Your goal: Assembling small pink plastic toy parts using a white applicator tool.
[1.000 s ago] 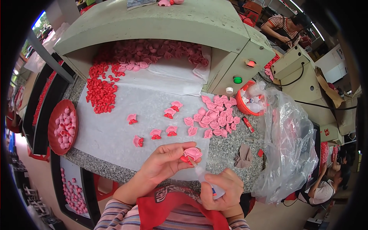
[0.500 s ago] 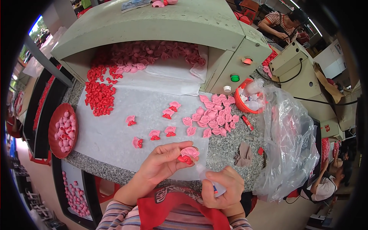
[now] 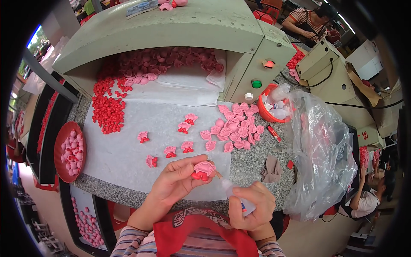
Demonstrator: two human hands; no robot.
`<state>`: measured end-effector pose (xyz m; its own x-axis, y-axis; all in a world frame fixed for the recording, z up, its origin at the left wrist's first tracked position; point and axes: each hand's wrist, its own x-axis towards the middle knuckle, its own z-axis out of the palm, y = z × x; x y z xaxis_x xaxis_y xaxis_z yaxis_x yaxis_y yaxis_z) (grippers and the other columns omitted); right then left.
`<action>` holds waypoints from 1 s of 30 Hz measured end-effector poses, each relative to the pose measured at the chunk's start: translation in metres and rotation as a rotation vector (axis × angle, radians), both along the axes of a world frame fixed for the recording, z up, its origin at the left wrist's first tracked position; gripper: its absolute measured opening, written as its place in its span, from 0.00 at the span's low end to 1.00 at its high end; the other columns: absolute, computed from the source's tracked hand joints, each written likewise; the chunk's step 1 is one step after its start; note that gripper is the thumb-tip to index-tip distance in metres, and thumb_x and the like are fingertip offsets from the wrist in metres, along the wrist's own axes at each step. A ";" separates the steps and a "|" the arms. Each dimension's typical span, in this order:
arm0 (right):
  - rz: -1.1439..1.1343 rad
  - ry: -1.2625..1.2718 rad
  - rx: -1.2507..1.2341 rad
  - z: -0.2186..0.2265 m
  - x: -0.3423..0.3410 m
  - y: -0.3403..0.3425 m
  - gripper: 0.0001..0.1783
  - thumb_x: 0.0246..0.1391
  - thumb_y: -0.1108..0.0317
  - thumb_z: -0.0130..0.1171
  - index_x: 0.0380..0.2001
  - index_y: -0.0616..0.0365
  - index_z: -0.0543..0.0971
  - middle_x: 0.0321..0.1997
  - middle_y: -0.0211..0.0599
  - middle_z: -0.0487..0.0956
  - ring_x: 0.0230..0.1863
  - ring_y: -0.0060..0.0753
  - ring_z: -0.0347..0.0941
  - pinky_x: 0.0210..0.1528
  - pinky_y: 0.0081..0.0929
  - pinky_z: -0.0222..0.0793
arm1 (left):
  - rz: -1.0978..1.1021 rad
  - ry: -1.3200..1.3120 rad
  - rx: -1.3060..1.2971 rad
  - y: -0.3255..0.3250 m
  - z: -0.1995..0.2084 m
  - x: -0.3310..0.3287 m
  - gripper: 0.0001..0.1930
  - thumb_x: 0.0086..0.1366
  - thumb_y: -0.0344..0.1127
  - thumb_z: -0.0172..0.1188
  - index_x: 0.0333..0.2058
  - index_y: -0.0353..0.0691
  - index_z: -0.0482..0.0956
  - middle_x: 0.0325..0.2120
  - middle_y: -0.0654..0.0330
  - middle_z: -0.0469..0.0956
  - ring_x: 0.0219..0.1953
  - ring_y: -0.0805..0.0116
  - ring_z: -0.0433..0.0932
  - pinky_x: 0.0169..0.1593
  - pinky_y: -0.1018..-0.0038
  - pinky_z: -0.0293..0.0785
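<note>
Between thumb and fingertips, my left hand pinches a small pink plastic piece with a red bow-shaped part along its lower edge. My right hand is wrapped round a small translucent squeeze bottle, tilted so its thin tip points at the pink piece. The tip is close to the piece's right edge; I cannot tell whether they touch. Beyond my hands, several similar pink-and-red pieces lie spaced out on white paper. Loose pink pieces are heaped to the right, loose red parts to the left.
A pale green metal housing stands behind, with more pieces under its hood. At left is a red bowl of pink balls. An orange tub of bottles, clear plastic bag and cloth scrap lie right. Another person sits beyond.
The view has shifted slightly. The held pink piece has turned a little, and the bottle's tip now points at its right edge instead of its lower right.
</note>
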<state>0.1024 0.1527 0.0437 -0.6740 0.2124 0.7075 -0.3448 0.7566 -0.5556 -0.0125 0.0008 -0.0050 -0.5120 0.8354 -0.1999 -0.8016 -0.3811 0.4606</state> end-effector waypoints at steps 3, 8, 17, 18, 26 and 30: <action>-0.007 -0.018 0.009 0.001 0.002 0.000 0.16 0.32 0.79 0.60 0.31 0.58 0.74 0.15 0.29 0.72 0.10 0.24 0.58 0.11 0.18 0.52 | 0.000 -0.005 0.026 -0.001 -0.002 -0.001 0.22 0.60 0.36 0.54 0.51 0.30 0.66 0.47 0.45 0.69 0.47 0.52 0.73 0.50 0.61 0.72; -0.003 -0.020 -0.003 0.001 0.002 0.000 0.16 0.32 0.80 0.60 0.31 0.59 0.74 0.16 0.30 0.73 0.10 0.24 0.59 0.11 0.18 0.52 | 0.014 -0.013 0.032 -0.002 -0.003 -0.002 0.22 0.60 0.36 0.54 0.51 0.31 0.66 0.46 0.45 0.70 0.46 0.53 0.73 0.50 0.62 0.72; -0.006 -0.009 -0.026 -0.001 0.001 0.000 0.16 0.32 0.79 0.60 0.31 0.60 0.74 0.18 0.31 0.74 0.10 0.24 0.60 0.11 0.18 0.53 | 0.031 -0.042 0.040 -0.003 -0.006 -0.002 0.22 0.60 0.36 0.54 0.51 0.31 0.65 0.46 0.45 0.70 0.46 0.54 0.74 0.49 0.62 0.72; 0.001 -0.020 -0.028 -0.001 0.002 0.000 0.16 0.32 0.79 0.60 0.31 0.60 0.74 0.18 0.32 0.75 0.10 0.24 0.60 0.11 0.18 0.53 | 0.032 -0.050 0.042 -0.004 -0.006 -0.002 0.23 0.60 0.36 0.54 0.51 0.31 0.65 0.46 0.45 0.70 0.46 0.54 0.74 0.49 0.62 0.72; -0.011 -0.008 -0.026 -0.002 0.000 -0.001 0.15 0.32 0.79 0.60 0.30 0.60 0.74 0.17 0.31 0.74 0.10 0.24 0.59 0.11 0.19 0.52 | 0.032 -0.047 0.038 -0.004 -0.008 -0.002 0.23 0.60 0.36 0.54 0.52 0.31 0.64 0.47 0.46 0.70 0.46 0.54 0.74 0.50 0.62 0.72; 0.024 -0.015 -0.026 0.002 0.000 -0.002 0.15 0.32 0.78 0.61 0.31 0.60 0.74 0.15 0.30 0.73 0.10 0.24 0.58 0.11 0.18 0.52 | 0.025 -0.034 0.026 -0.004 -0.006 0.000 0.22 0.60 0.35 0.53 0.51 0.31 0.65 0.47 0.45 0.70 0.46 0.54 0.73 0.49 0.63 0.72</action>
